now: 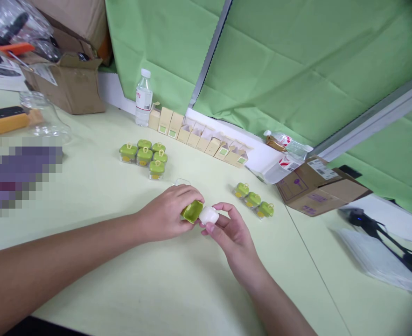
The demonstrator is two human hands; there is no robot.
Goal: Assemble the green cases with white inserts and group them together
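My left hand [167, 210] is closed round a green lid [192, 212], its hollow inside turned toward me. Close beside it, my right hand [232, 231] pinches a small rounded white piece [209, 215] between thumb and fingers. The white piece meets or nearly meets the lid's edge; I cannot tell which. Just behind my left hand lies a clear plastic container [183, 181], partly hidden. Several small clear boxes with green lids [144, 156] stand in a group at the left. Three more green-lidded boxes [252, 199] form a row at the right.
Small cream cartons [194, 135] line the table's back edge, beside an upright water bottle [143, 99]. At right are a lying bottle [289, 144], a cardboard box [317, 186] and a plastic sleeve [377, 261]. A large carton [69, 86] and a clear jar [45, 116] stand left.
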